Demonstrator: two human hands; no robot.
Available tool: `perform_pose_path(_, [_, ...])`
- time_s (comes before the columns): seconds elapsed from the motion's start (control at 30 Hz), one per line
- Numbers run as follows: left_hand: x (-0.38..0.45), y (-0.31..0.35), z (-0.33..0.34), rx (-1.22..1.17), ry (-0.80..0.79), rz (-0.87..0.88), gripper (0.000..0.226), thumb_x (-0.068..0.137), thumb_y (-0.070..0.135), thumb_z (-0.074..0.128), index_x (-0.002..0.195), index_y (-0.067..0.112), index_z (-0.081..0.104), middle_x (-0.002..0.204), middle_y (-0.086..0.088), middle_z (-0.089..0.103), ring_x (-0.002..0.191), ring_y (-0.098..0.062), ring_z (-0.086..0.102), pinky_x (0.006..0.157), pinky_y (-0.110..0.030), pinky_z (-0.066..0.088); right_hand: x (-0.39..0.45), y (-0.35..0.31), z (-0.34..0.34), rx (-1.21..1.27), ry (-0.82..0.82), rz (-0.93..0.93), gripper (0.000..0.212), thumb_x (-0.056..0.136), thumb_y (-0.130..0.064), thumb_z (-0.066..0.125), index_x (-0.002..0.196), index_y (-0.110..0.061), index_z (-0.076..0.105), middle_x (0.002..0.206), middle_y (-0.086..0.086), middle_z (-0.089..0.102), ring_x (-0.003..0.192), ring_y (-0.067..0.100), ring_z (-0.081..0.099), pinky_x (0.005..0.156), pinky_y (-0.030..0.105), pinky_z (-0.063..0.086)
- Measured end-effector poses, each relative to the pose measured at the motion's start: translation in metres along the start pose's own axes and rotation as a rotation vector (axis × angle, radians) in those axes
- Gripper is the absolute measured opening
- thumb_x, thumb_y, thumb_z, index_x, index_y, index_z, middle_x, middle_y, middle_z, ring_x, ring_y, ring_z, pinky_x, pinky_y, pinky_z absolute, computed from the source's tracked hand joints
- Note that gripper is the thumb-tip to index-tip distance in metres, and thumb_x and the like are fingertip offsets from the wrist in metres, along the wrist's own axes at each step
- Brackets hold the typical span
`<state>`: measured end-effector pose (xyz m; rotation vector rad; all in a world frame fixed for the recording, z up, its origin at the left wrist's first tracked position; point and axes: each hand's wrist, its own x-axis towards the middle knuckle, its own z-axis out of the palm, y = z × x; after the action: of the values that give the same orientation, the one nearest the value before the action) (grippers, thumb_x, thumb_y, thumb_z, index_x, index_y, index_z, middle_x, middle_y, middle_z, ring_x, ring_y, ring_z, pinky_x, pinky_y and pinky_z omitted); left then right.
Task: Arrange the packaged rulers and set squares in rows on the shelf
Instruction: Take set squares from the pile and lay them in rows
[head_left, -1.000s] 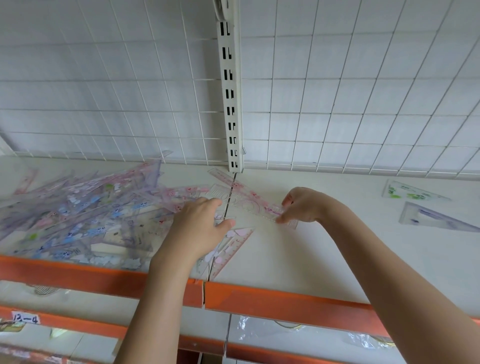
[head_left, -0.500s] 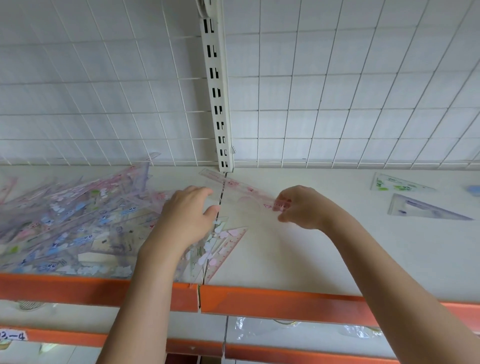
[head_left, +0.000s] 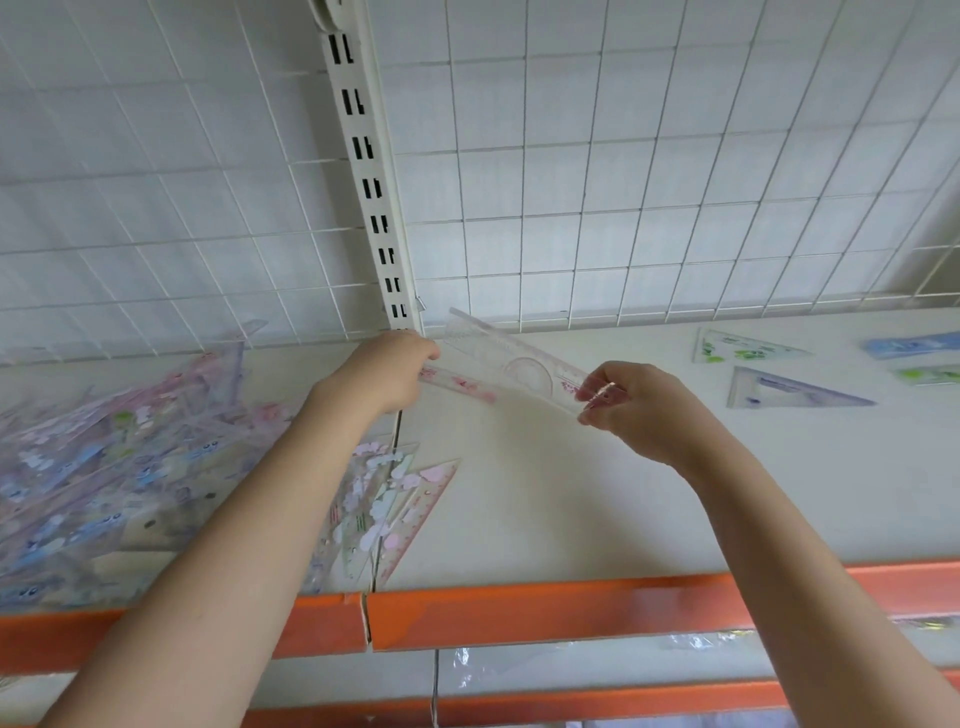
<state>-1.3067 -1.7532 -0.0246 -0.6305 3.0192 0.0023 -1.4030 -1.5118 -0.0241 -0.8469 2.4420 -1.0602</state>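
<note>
Spanning the gap between both hands, the packaged ruler set (head_left: 511, 364) sits lifted off the shelf (head_left: 571, 493), at about 12 o'clock from the shelf's orange front rail (head_left: 519, 608). It looks light, thin and stiff but slightly bendable, in a slick clear sleeve, so holding it at its two ends seems wisest. The left hand (head_left: 387, 371) curls around the far-left end, knuckles up, forearm reaching up from 7 o'clock. The right hand (head_left: 636, 405) pinches the near-right end with its fingertips (head_left: 589, 397), arm rising from 5 o'clock. An unsorted pile (head_left: 104, 467) lies at 9 o'clock; already placed set squares (head_left: 779, 389) lie at 3 o'clock.
</note>
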Motion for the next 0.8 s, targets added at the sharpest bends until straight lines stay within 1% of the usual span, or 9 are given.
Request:
perform_pose_path(0.07, [0.011,0.002,0.001,0.088,-0.027,0.026,0.048,0.082,-0.006,0.045,0.127,0.012,0.052,0.128,-0.01,0.051,0.117,-0.029,0.048,0.094,-0.038,0.043,-0.003,0.006,-0.002,0.019,0.021,0.021,0.012,0.084,-0.01,0.064,0.089,-0.021,0.063,0.082,-0.006,0.063,0.065,0.009,0.052,0.052,0.02,0.036])
perform_pose_path(0.13, [0.019,0.005,0.001,0.166,-0.043,0.041,0.047,0.083,-0.005,0.043,0.126,0.012,0.051,0.126,-0.01,0.051,0.116,-0.029,0.049,0.091,-0.036,0.045,-0.006,0.011,-0.003,0.024,0.032,0.037,0.012,0.084,-0.01,0.063,0.088,-0.022,0.063,0.079,-0.009,0.062,0.064,0.007,0.052,0.05,0.019,0.036])
perform_pose_path(0.23, [0.026,0.008,0.001,0.196,-0.064,0.048,0.046,0.084,-0.006,0.043,0.126,0.013,0.049,0.126,-0.01,0.05,0.114,-0.029,0.049,0.085,-0.033,0.042,-0.008,0.016,-0.005,0.044,0.037,0.054,0.013,0.084,-0.011,0.064,0.086,-0.023,0.062,0.078,-0.011,0.062,0.065,0.005,0.052,0.05,0.017,0.037])
perform_pose_path(0.4, [0.03,0.006,0.005,0.221,-0.05,0.078,0.038,0.082,-0.007,0.046,0.114,0.013,0.049,0.118,-0.006,0.051,0.107,-0.027,0.05,0.08,-0.032,0.04,-0.007,0.019,-0.008,0.073,0.04,0.063,0.013,0.084,-0.011,0.065,0.086,-0.023,0.062,0.089,-0.004,0.068,0.075,0.014,0.057,0.054,0.019,0.039])
perform_pose_path(0.5, [0.032,0.005,0.002,0.27,-0.064,0.074,0.036,0.084,-0.002,0.046,0.115,0.015,0.049,0.115,-0.006,0.055,0.107,-0.025,0.05,0.075,-0.028,0.034,-0.008,0.019,-0.009,0.092,0.035,0.063,0.013,0.083,-0.01,0.065,0.087,-0.023,0.062,0.09,-0.002,0.068,0.076,0.016,0.057,0.055,0.02,0.04])
perform_pose_path(0.6, [0.033,0.003,0.005,0.244,-0.082,0.058,0.037,0.084,0.0,0.047,0.117,0.016,0.049,0.116,-0.006,0.054,0.11,-0.025,0.048,0.075,-0.028,0.032,-0.008,0.02,-0.009,0.091,0.02,0.058,0.014,0.084,-0.01,0.064,0.085,-0.024,0.062,0.087,-0.005,0.067,0.074,0.013,0.056,0.056,0.02,0.04])
perform_pose_path(0.7, [0.034,-0.004,0.008,0.192,-0.065,0.087,0.032,0.082,-0.001,0.048,0.108,0.016,0.052,0.115,-0.005,0.05,0.109,-0.023,0.046,0.079,-0.03,0.037,-0.009,0.022,-0.008,0.096,0.015,0.061,0.015,0.084,-0.01,0.064,0.084,-0.025,0.061,0.087,-0.005,0.066,0.076,0.013,0.056,0.056,0.02,0.04])
perform_pose_path(0.73, [0.034,-0.007,0.009,0.171,-0.055,0.091,0.03,0.081,-0.001,0.048,0.105,0.016,0.053,0.114,-0.005,0.049,0.108,-0.023,0.046,0.078,-0.03,0.037,-0.01,0.023,-0.008,0.097,0.013,0.062,0.014,0.084,-0.01,0.064,0.085,-0.024,0.061,0.088,-0.005,0.067,0.076,0.013,0.056,0.056,0.02,0.04])
perform_pose_path(0.8, [0.032,-0.01,0.01,0.134,-0.045,0.083,0.031,0.081,-0.002,0.049,0.107,0.015,0.052,0.113,-0.005,0.046,0.106,-0.022,0.046,0.076,-0.029,0.036,-0.01,0.025,-0.009,0.097,0.011,0.058,0.014,0.084,-0.01,0.064,0.085,-0.024,0.062,0.089,-0.004,0.067,0.078,0.014,0.057,0.058,0.02,0.041])
